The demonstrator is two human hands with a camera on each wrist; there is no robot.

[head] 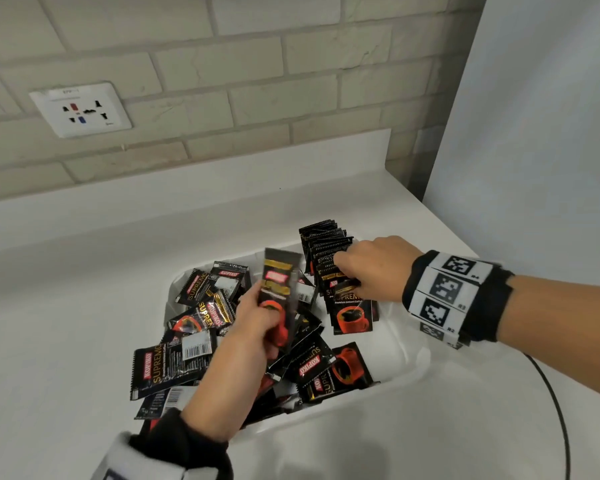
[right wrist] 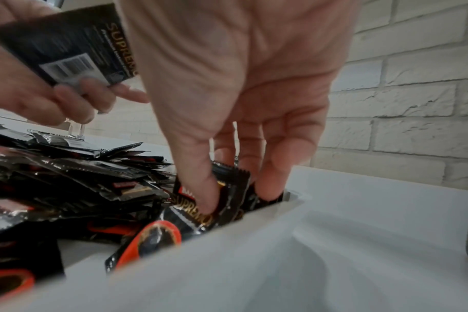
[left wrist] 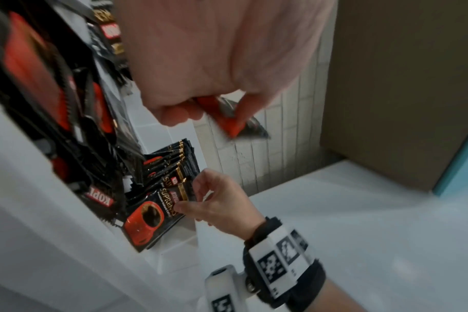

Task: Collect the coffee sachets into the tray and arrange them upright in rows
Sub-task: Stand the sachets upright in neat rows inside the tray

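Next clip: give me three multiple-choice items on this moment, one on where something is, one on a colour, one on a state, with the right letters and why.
1. Where does the upright row of sachets stand in the tray?
A. far right corner
B. near left corner
C. outside it, on the counter

2. What colour is the cup printed on the sachets?
A. blue
B. red-orange
C. green

3. What is the left hand doing?
A. lying flat on the counter
B. holding a sachet above the loose pile
C. pulling a plug from the wall socket

Answers:
1 A: in the head view the row stands in the tray's far right corner, where the right hand has its grip on the front sachet.
2 B: the front sachet shows a red-orange cup.
3 B: its fingers curl round the raised sachet over the loose pile.
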